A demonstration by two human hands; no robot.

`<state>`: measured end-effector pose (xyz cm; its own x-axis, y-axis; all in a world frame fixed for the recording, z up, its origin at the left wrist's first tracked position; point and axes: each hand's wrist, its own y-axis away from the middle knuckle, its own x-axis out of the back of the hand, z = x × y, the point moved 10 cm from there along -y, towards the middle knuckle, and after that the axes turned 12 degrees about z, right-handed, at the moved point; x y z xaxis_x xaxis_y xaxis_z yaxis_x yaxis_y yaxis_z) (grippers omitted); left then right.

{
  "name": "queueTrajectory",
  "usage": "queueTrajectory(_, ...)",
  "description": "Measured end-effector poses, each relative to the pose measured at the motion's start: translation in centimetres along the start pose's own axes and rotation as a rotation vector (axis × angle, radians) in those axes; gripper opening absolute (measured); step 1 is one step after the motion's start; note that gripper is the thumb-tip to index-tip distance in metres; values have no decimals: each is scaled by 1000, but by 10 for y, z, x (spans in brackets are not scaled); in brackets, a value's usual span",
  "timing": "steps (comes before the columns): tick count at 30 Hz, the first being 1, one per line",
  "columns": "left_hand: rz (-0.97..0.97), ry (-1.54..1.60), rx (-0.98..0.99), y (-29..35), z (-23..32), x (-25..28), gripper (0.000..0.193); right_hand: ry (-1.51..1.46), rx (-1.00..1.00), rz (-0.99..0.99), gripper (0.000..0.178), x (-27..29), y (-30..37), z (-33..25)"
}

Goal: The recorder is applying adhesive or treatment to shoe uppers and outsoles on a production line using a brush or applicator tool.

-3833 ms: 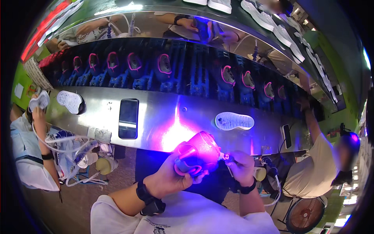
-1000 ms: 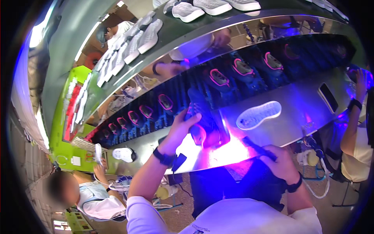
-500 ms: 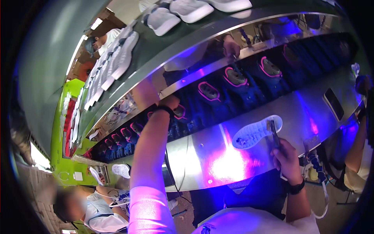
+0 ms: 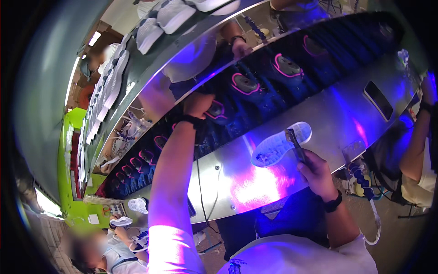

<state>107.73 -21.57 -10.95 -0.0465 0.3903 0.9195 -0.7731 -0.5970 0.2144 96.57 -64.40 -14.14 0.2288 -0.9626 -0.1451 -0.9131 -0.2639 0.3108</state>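
Note:
My left hand [image 4: 199,106] reaches over the dark conveyor belt, right beside a dark shoe upper [image 4: 216,110] with a pink collar edge. Its fingertips are hidden, so I cannot tell whether it grips the upper. My right hand [image 4: 318,176] is closed on the handle of a flat brush [image 4: 297,145]. The brush head is over the heel end of a white shoe sole [image 4: 269,148], which lies inner side up on the metal table ledge [image 4: 328,118].
More pink-edged uppers [image 4: 287,66] stand on the belt. A phone [image 4: 378,100] lies on the ledge at right. White soles [image 4: 109,91] line the shelf above. A co-worker [image 4: 121,249] holds a sole at lower left; another person's arm [image 4: 415,141] is at far right.
The view has shifted, so the ledge, sole and phone appear farther left and higher. The uppers have advanced rightward along the ledge, and my left hand has stayed beside the same one.

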Motion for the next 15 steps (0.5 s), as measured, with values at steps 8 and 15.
queueTrajectory(8,409,-256,-255,-5,58,24,55,12,51,5,42,0,-4,5)
queueTrajectory(15,402,-48,-36,-37,81,-49,58,42,95,-10,43,-12,-5,9)
